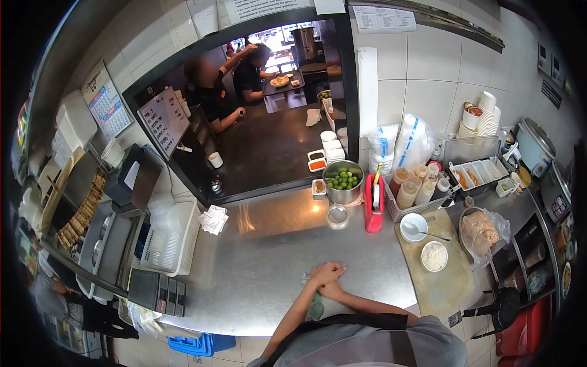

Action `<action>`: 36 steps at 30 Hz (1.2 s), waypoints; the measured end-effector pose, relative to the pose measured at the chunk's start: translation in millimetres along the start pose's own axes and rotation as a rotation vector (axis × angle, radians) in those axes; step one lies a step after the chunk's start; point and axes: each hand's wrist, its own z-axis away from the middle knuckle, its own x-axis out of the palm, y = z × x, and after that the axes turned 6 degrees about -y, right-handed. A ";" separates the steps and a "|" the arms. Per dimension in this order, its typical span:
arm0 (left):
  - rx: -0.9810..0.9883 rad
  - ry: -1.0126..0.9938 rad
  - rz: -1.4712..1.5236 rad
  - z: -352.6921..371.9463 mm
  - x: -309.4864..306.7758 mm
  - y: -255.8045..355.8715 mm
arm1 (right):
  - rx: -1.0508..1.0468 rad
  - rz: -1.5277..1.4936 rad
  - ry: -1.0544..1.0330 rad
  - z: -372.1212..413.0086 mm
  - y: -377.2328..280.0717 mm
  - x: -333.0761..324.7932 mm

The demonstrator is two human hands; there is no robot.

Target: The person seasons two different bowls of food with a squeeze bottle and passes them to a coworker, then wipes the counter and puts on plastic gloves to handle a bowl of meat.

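My left hand (327, 273) lies across my right hand (332, 290) on the steel counter (263, 269), close to its front edge. The left fingers are stretched out loosely over the right hand and wrist. Most of the right fingers are hidden under the left forearm and hand. A green cloth (316, 307) shows beneath the crossed forearms, and a bit of it sticks out beside the left wrist. Whether the right fingers grip the cloth cannot be seen.
A pot of green limes (343, 178), a red container (374, 205) and a basket of sauce bottles (422, 189) stand behind. To the right, a bowl of rice (434, 256) sits on a cutting board (449, 287). Two people are beyond the serving window.
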 end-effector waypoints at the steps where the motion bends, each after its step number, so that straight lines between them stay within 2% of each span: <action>1: 0.000 -0.008 0.011 2.4 -2.0 3.7 | 0.014 -0.019 0.006 1.0 0.7 1.5; 8: -0.022 -0.018 -0.010 10.8 -9.7 17.9 | -0.024 -0.038 0.007 0.2 2.2 1.6; 14: -0.032 -0.026 0.011 5.1 -5.1 8.5 | 0.030 -0.095 -0.017 0.1 -3.8 -1.3; 20: -0.024 -0.013 -0.061 12.2 -12.6 20.5 | 0.037 0.018 -0.042 -0.1 6.5 3.4; 26: -0.002 -0.006 -0.004 5.4 -5.7 8.9 | -0.030 -0.021 -0.026 -1.4 10.6 5.8; 36: -0.004 -0.018 -0.021 6.3 -7.6 10.1 | 0.022 -0.022 -0.001 -2.0 -6.3 -2.5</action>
